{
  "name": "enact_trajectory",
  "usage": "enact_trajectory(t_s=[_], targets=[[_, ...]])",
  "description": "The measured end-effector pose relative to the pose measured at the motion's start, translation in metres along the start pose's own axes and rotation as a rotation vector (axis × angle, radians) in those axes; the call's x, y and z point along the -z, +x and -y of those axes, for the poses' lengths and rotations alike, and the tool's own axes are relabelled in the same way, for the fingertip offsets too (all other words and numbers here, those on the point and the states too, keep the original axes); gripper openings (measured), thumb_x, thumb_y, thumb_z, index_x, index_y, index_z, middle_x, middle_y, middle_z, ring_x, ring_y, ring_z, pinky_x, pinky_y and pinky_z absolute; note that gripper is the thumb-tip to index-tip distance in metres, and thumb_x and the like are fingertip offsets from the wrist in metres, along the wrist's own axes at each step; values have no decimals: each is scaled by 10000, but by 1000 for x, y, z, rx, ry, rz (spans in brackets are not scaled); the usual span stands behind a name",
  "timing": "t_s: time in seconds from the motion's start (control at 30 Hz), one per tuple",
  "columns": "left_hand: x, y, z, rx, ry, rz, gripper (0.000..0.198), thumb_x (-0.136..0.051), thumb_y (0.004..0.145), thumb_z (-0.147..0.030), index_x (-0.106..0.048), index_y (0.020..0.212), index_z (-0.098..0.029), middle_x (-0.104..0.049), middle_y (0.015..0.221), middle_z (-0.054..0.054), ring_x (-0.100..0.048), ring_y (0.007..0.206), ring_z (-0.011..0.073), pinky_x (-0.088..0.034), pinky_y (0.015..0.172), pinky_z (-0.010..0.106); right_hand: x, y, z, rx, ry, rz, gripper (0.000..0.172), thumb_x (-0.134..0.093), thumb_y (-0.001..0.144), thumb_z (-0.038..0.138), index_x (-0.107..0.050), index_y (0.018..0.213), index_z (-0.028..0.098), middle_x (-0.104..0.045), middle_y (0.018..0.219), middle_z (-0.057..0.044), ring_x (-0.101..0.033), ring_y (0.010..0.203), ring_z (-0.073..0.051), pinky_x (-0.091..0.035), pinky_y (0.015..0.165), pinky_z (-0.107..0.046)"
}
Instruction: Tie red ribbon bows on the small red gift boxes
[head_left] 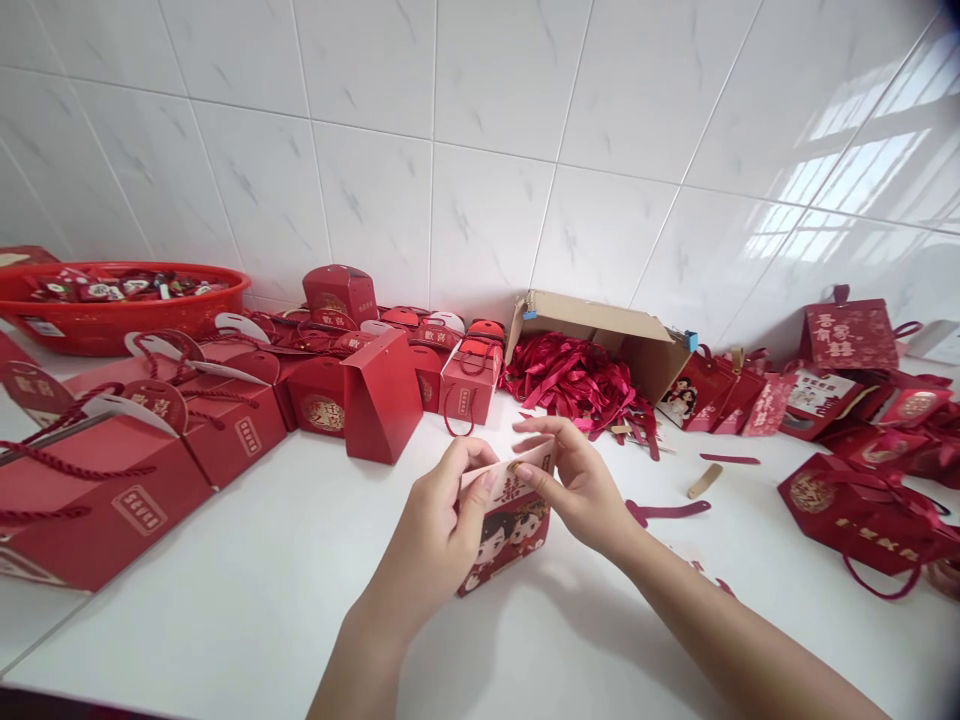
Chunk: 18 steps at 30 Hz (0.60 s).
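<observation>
Red printed box (pixel 513 545) stands upright between both hands (pixel 441 508).

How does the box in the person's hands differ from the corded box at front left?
The held box has cartoon figures below a pale top; the corded box is mainly plain red with a framed label. The left hand and right hand grip the held box, while the corded box sits on the table. The corded box has twisted cord handles; none shows on the held box. Both have red on them.
</observation>
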<state>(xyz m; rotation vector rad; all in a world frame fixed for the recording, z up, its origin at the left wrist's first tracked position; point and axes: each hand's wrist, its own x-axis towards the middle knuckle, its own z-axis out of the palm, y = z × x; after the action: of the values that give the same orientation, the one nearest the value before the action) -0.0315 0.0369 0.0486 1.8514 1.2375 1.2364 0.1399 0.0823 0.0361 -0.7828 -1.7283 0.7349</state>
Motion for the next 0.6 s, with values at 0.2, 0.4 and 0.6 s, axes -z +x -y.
enact_trajectory(t_s=[0.2, 0.4, 0.6], targets=[[-25, -1, 3, 44, 2, -232, 480, -714, 731, -334, -373, 1059, -255, -549, 1088, 71, -642, 911, 227, -544, 717, 358, 6, 2, 12, -47, -107, 7, 187, -690, 804, 363, -604, 772, 200, -616, 738, -16, -564, 662, -146, -447, 569, -269], [-35, 1, 1, -87, 253, -307, 526, -756, 667, -260, -410, 1062, -243, -500, 1107, 76, -596, 988, 271, -524, 735, 393, 12, 3, 20, -198, -53, 118, 199, -719, 762, 333, -588, 711, 192, -627, 673, 7, -585, 590, -131, -456, 518, -247], [-40, 1, 3, -66, 255, -343, 355, -618, 782, -189, -399, 1058, -223, -526, 1061, 86, -614, 906, 247, -525, 718, 384, 14, 2, 26, -89, -263, 149, 85, -651, 784, 241, -583, 748, 205, -631, 719, -2, -578, 648, -145, -456, 579, -259]])
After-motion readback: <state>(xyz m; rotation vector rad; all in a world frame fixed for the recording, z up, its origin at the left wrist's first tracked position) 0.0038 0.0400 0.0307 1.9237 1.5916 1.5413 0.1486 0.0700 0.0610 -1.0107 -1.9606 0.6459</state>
